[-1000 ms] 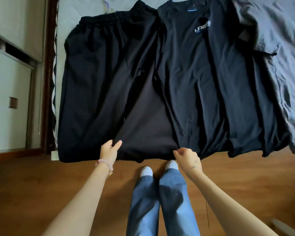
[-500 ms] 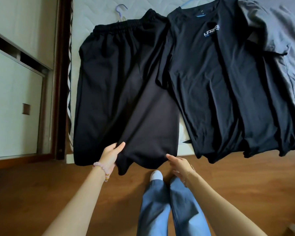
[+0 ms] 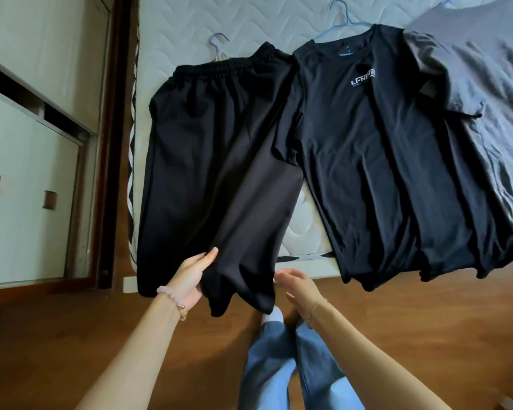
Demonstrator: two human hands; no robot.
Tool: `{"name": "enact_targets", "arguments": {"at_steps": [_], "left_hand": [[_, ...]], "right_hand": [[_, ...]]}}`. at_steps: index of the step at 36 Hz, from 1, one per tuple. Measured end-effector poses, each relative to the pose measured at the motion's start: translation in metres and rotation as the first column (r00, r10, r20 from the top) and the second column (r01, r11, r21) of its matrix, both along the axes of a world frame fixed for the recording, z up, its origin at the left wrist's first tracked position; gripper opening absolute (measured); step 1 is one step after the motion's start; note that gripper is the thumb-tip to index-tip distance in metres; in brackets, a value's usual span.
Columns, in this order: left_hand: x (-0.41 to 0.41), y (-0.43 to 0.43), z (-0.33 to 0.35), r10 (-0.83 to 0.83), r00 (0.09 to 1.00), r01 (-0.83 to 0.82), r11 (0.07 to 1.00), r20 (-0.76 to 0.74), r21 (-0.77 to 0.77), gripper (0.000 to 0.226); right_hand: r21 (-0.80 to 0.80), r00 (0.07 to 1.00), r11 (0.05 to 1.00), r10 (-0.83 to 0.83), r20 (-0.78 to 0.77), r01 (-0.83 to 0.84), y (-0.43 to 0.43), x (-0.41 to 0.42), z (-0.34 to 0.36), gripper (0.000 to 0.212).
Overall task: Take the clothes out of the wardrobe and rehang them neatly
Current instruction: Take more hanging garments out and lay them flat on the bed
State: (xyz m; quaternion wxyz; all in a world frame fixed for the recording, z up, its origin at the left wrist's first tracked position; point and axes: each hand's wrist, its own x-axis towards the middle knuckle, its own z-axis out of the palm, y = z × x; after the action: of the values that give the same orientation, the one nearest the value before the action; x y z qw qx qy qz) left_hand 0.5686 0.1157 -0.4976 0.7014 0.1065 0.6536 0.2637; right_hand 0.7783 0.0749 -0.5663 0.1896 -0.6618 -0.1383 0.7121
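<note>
Pinching one leg's hem of the black elastic-waist shorts (image 3: 208,161) in the left hand (image 3: 190,276), thumb on top and fingers tucked beneath; hovering the right hand (image 3: 299,287) loosely open at that hem's other corner, holding nothing, contact being unclear. Lying flat on the quilted mattress (image 3: 249,22), waistband by a lilac hanger (image 3: 219,42), hems trailing over the edge. Likely handling as light, limp, sliding cloth; gripping at waistband or hem corners looking safest.

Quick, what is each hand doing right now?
Left hand: holding the hem of the black trousers.
Right hand: at the hem's other edge, blurred; cannot tell if it grips.
</note>
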Motion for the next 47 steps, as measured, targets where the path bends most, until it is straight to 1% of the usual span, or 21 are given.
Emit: {"name": "enact_targets", "arguments": {"at_steps": [2,6,9,11,12,14,15,17,19,21,25,27,29,31,33,36,39,40,42,44,47], "left_hand": [[0.005,-0.002,0.002,-0.021,1.000,0.021,1.000,0.015,0.006,0.026],[0.008,-0.005,0.003,-0.031,0.999,0.031,0.999,0.025,0.008,0.029],[0.006,-0.013,-0.002,-0.023,0.998,0.023,1.000,0.051,0.001,0.039],[0.006,-0.020,-0.008,-0.004,0.998,0.004,1.000,0.066,-0.002,0.044],[0.009,-0.024,-0.009,0.011,0.998,-0.012,1.000,0.061,0.006,0.041],[0.016,-0.033,-0.015,0.047,0.999,-0.047,0.999,0.008,0.027,0.032],[0.023,-0.037,-0.017,0.030,0.999,-0.029,0.999,-0.038,0.032,0.032],[0.039,-0.048,-0.028,-0.098,0.981,0.106,0.993,-0.167,0.042,0.035],[0.062,-0.058,-0.038,-0.234,0.938,0.256,0.965,-0.257,0.055,0.016],[0.086,-0.069,-0.049,-0.267,0.915,0.294,0.954,-0.301,0.048,0.007],[0.116,-0.087,-0.063,-0.231,0.927,0.239,0.971,-0.294,-0.010,0.017],[0.126,-0.097,-0.069,-0.232,0.931,0.225,0.973,-0.281,-0.055,0.022],[0.134,-0.107,-0.072,-0.284,0.922,0.260,0.958,-0.262,-0.121,0.024],[0.139,-0.120,-0.080,-0.333,0.913,0.298,0.939,-0.235,-0.174,0.016],[0.143,-0.132,-0.090,-0.372,0.901,0.338,0.924,-0.223,-0.177,0.019],[0.148,-0.146,-0.100,-0.413,0.884,0.369,0.904,-0.218,-0.217,0.018],[0.150,-0.158,-0.117,-0.434,0.851,0.363,0.893,-0.296,-0.264,0.035],[0.151,-0.161,-0.123,-0.438,0.834,0.357,0.892,-0.335,-0.278,0.035],[0.155,-0.163,-0.127,-0.435,0.806,0.345,0.896,-0.400,-0.280,0.024],[0.158,-0.163,-0.131,-0.411,0.772,0.314,0.910,-0.484,-0.272,0.036],[0.160,-0.161,-0.131,-0.401,0.704,0.308,0.916,-0.586,-0.257,0.041]], "right_hand": [[-0.015,0.999,1.000,-0.012,-0.047,0.011,0.003,-0.002,0.002,0.013],[-0.039,0.997,0.997,0.058,-0.059,-0.060,0.008,-0.005,0.002,0.031],[0.013,0.994,0.995,0.103,0.022,-0.103,0.008,0.002,0.008,0.023],[0.082,0.986,0.988,0.119,0.119,-0.129,0.005,0.020,0.016,0.016],[0.121,0.974,0.980,0.134,0.185,-0.158,0.003,0.033,0.020,0.016],[0.188,0.939,0.959,0.149,0.309,-0.214,-0.007,0.064,0.026,0.023],[0.213,0.930,0.952,0.139,0.340,-0.220,-0.012,0.081,0.030,0.026],[0.251,0.922,0.942,0.122,0.367,-0.224,-0.022,0.111,0.038,0.023],[0.267,0.919,0.935,0.122,0.376,-0.233,-0.031,0.136,0.045,0.017],[0.245,0.911,0.932,0.160,0.381,-0.266,-0.040,0.157,0.040,0.016],[0.095,0.840,0.902,0.348,0.417,-0.421,-0.059,0.182,0.011,0.016],[0.011,0.802,0.872,0.446,0.398,-0.490,-0.069,0.188,-0.001,0.016],[-0.040,0.788,0.855,0.494,0.368,-0.518,-0.079,0.191,-0.010,0.013],[-0.084,0.750,0.821,0.552,0.365,-0.564,-0.088,0.194,-0.018,0.002],[-0.111,0.715,0.785,0.605,0.352,-0.610,-0.096,0.197,-0.026,0.009],[-0.148,0.679,0.754,0.645,0.350,-0.640,-0.107,0.202,-0.038,0.008],[-0.171,0.671,0.766,0.631,0.390,-0.620,-0.117,0.208,-0.052,0.017],[-0.171,0.669,0.770,0.623,0.405,-0.615,-0.120,0.210,-0.056,0.019],[-0.178,0.665,0.775,0.616,0.422,-0.606,-0.121,0.211,-0.062,0.022],[-0.184,0.669,0.782,0.610,0.424,-0.596,-0.122,0.212,-0.066,0.023],[-0.173,0.682,0.798,0.587,0.436,-0.577,-0.124,0.213,-0.067,0.023]]}}
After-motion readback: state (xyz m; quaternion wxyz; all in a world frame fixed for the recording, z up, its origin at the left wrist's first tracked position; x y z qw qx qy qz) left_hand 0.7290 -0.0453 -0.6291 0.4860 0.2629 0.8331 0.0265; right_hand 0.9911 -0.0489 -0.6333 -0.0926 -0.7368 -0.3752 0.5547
